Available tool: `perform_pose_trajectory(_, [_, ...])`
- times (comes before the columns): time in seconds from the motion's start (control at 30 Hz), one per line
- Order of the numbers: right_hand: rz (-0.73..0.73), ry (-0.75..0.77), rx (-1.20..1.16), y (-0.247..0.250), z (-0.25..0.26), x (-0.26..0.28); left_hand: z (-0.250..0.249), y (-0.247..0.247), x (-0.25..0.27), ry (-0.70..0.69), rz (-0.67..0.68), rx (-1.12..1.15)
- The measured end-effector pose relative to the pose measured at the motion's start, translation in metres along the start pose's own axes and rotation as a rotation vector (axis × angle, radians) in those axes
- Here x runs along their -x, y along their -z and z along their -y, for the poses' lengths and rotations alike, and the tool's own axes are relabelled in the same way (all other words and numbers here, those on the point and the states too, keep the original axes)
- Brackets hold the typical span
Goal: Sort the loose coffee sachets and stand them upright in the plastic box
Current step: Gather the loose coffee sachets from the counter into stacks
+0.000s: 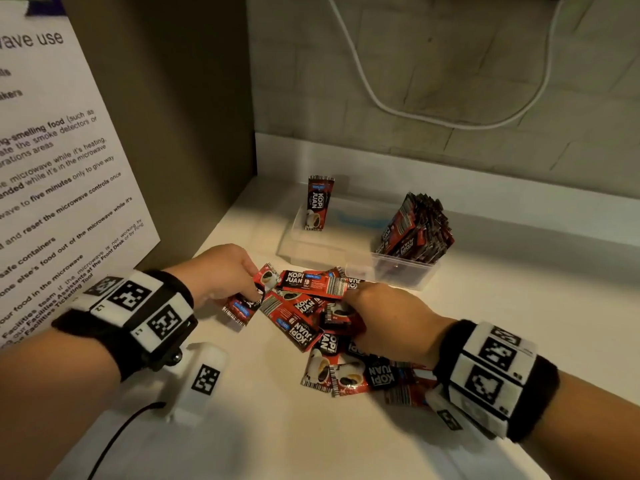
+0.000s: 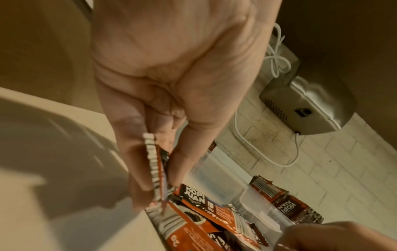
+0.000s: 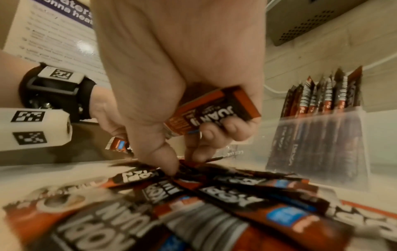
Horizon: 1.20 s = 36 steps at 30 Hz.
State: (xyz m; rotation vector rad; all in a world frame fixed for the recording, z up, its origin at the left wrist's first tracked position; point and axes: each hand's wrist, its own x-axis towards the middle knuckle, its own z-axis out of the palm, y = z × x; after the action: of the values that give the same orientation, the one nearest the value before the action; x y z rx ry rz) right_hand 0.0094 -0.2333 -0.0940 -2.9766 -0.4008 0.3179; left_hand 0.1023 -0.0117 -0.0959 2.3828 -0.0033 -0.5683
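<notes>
While the left hand (image 1: pixel 221 271) pinches one sachet (image 1: pixel 242 304) at the pile's left edge, the right hand (image 1: pixel 388 320) curls round another sachet (image 3: pixel 214 110) over the loose sachets (image 1: pixel 325 327); behind, the plastic box (image 1: pixel 401 268) holds upright ones.

A pale desk (image 1: pixel 346 445) meets a grey tiled wall (image 1: pixel 450 64), where a white cable (image 1: pixel 372 95) loops. A printed notice (image 1: pixel 52 168) hangs on the brown side panel (image 1: pixel 173 98) at left.
</notes>
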Motion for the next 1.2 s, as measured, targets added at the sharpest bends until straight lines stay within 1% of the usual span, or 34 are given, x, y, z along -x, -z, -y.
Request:
perform_pose_trajectory(0.1, [0.023, -0.022, -0.008, 0.001, -0.005, 0.002, 0.004, 0.002, 0.002, -0.029, 0.036, -0.032])
perform_pose_trajectory(0.2, [0.047, -0.038, 0.040, -0.001, -0.011, 0.006, 0.004, 0.003, 0.004, -0.031, 0.034, -0.106])
perform_pose_trajectory(0.3, [0.027, -0.039, -0.008, 0.001, -0.016, 0.011, 0.001, 0.001, 0.007, -0.022, 0.058, -0.161])
perform_pose_trajectory(0.37, [0.000, -0.004, -0.113, 0.004, -0.016, 0.016, -0.003, -0.003, 0.011, -0.021, 0.120, -0.182])
perform_pose_trajectory(0.47, [0.006, 0.126, -0.171, 0.010, -0.011, 0.026, -0.005, -0.007, 0.013, -0.019, 0.184, -0.192])
perform_pose_trajectory(0.53, [0.095, 0.186, -0.159, 0.008, -0.006, 0.033, -0.005, -0.007, 0.009, -0.066, 0.140, -0.175])
perform_pose_trajectory(0.6, [0.174, 0.193, -0.084, 0.000, -0.002, 0.038, -0.006, -0.006, 0.006, -0.153, 0.080, -0.187])
perform_pose_trajectory(0.63, [0.186, 0.182, -0.037, -0.006, -0.002, 0.039, -0.009, -0.006, 0.007, -0.193, 0.091, -0.174])
perform_pose_trajectory(0.7, [0.180, 0.165, -0.008, -0.012, -0.001, 0.039, -0.015, -0.008, 0.012, -0.261, 0.172, -0.139])
perform_pose_trajectory(0.77, [0.183, 0.174, -0.047, -0.010, 0.000, 0.040, -0.021, -0.012, 0.022, -0.342, 0.256, -0.240])
perform_pose_trajectory(0.87, [0.197, 0.220, -0.092, -0.003, 0.003, 0.043, -0.019, -0.018, 0.026, -0.433, 0.341, -0.530])
perform_pose_trajectory(0.93, [0.179, 0.221, -0.092, -0.005, 0.003, 0.045, -0.018, -0.021, 0.025, -0.477, 0.331, -0.639])
perform_pose_trajectory(1.03, [0.145, 0.178, -0.098, -0.011, -0.002, 0.045, -0.016, -0.025, 0.019, -0.539, 0.276, -0.692])
perform_pose_trajectory(1.1, [0.154, 0.151, -0.087, -0.011, -0.003, 0.044, -0.017, -0.026, 0.016, -0.549, 0.263, -0.736])
perform_pose_trajectory(1.2, [0.179, 0.152, -0.057, -0.010, -0.003, 0.044, -0.019, -0.023, 0.014, -0.521, 0.264, -0.827])
